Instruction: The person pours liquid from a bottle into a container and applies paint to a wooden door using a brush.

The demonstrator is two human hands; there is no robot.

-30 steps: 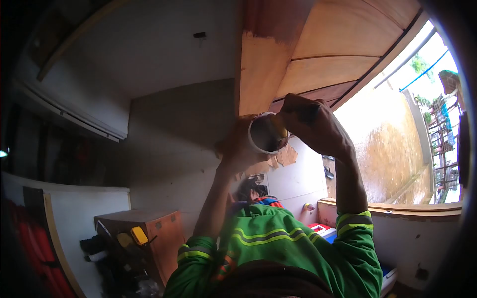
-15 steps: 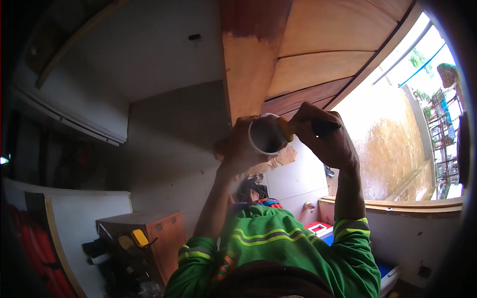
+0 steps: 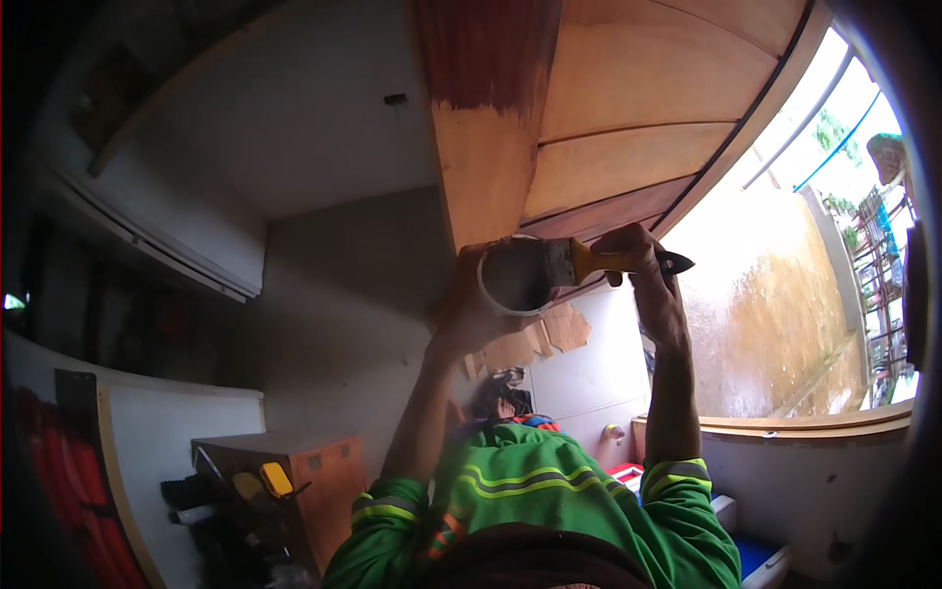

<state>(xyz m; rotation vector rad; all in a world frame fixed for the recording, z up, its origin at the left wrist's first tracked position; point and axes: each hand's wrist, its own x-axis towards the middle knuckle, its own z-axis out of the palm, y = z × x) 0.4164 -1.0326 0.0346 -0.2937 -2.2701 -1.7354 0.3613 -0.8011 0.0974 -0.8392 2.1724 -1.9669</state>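
My left hand (image 3: 461, 304) is wrapped round a round white-rimmed paint pot (image 3: 514, 310), its opening facing me and dark inside. In my right hand (image 3: 636, 265) is a paintbrush (image 3: 594, 260) with a yellow handle ending in a dark tip. The brush lies level, its bristle end at the pot's right rim; whether the bristles touch the rim I cannot tell. Just beyond my hands stands a wooden door (image 3: 486, 167), dark reddish-brown at the upper part and bare light wood below, with a ragged edge between the two.
At the lower left is a brown cabinet (image 3: 329, 481) with a yellow item (image 3: 277, 479) beside it. Wood pieces (image 3: 564, 327) lie on the floor beneath my hands. A window opening with a wooden sill (image 3: 785, 426) is at the right. A blue and white box (image 3: 760, 560) stands below it.
My right hand has drawn the brush to the right and turned it, so its handle now shows fully. The pot has shifted slightly left, and the view has tilted a little.
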